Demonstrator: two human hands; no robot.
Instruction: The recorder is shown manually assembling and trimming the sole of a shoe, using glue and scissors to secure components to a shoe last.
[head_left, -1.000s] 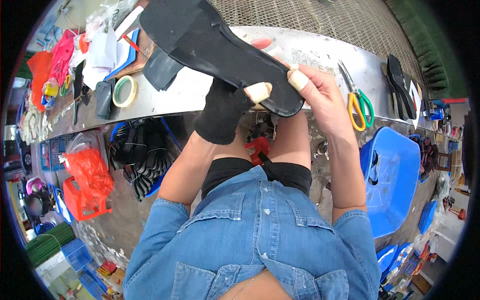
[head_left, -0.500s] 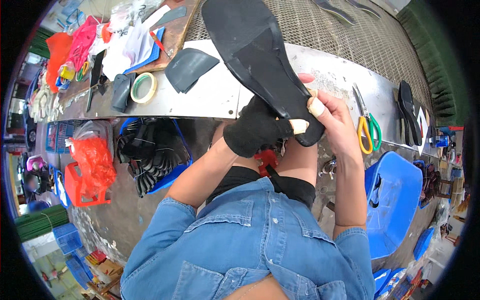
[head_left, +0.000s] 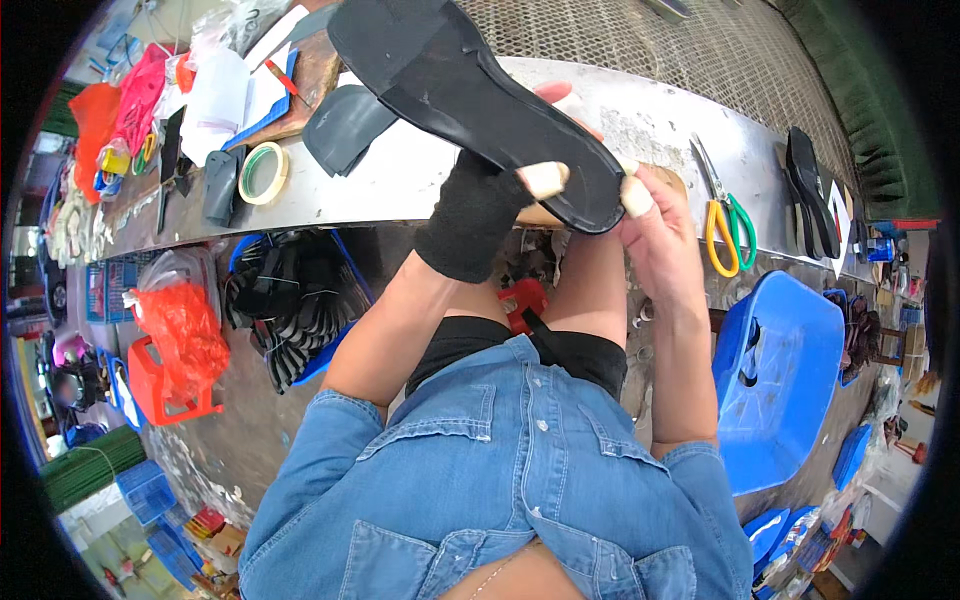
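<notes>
A black shoe sole [head_left: 480,105] is held up over the table's front edge, slanting from the upper left down to its narrower end at the right. My left hand [head_left: 485,210], in a black fingerless glove, grips it from below, with the taped thumb lying on its upper face. At the narrow end, my right hand [head_left: 655,215] pinches the rim between taped thumb and finger. Some of its other fingers show behind the sole. Scissors [head_left: 720,215] with yellow and green handles lie to the right of that hand.
Left on the metal-topped table [head_left: 640,110] are a tape roll [head_left: 263,173], dark grey sheet pieces [head_left: 345,130] and papers. More black soles [head_left: 808,190] lie at the right. Below stand a blue tub [head_left: 780,385], a bin of black parts [head_left: 290,300] and a red stool [head_left: 170,385].
The sole has swung flatter, its wide end moving left. My left hand has shifted up and left, its thumb now farther onto the sole. The right hand stays at the narrow end.
</notes>
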